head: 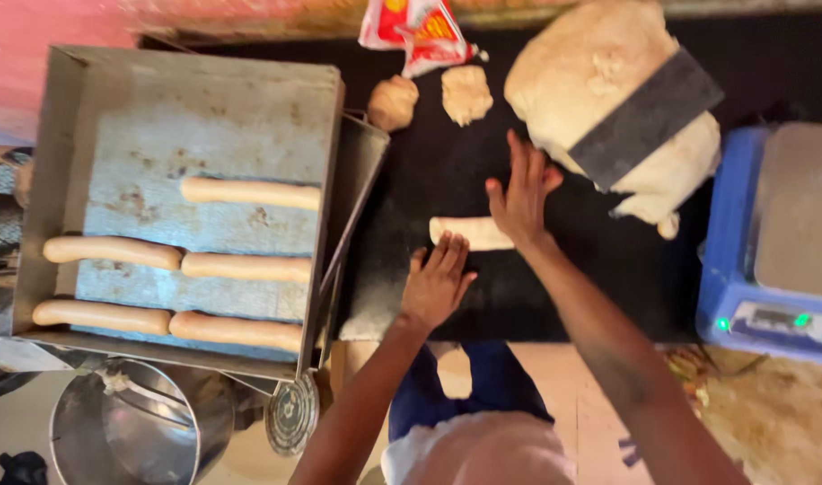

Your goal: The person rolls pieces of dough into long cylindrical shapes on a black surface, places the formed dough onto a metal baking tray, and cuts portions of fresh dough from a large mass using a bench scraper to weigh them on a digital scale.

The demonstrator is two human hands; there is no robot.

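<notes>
A: Hands?
B: Both flat, fingers spread, nothing pinched. Right hand (521, 199) at frame centre, palm down on the right end of a short dough roll (469, 233). Left hand (438, 283) just below-left of the roll, palm on the black bench (411, 171), fingertips near the roll's left end; can't tell if touching.
A: Roll lies where?
B: Mid-frame on the bench, lengthwise left-right, btwn the two hands.
A: Around it?
B: Big dough mass (608, 99) upper right w/ a dark strip (644, 117) across it. Two small dough lumps (393, 101) top centre, by a red-yellow bag (415, 27). Metal tray (195, 108) at left holds five long rolled pieces (249, 192), resting partly over a second tray. Blue scale (770, 242) at right edge. Steel pot (141, 431) lower left, below the tray.
</notes>
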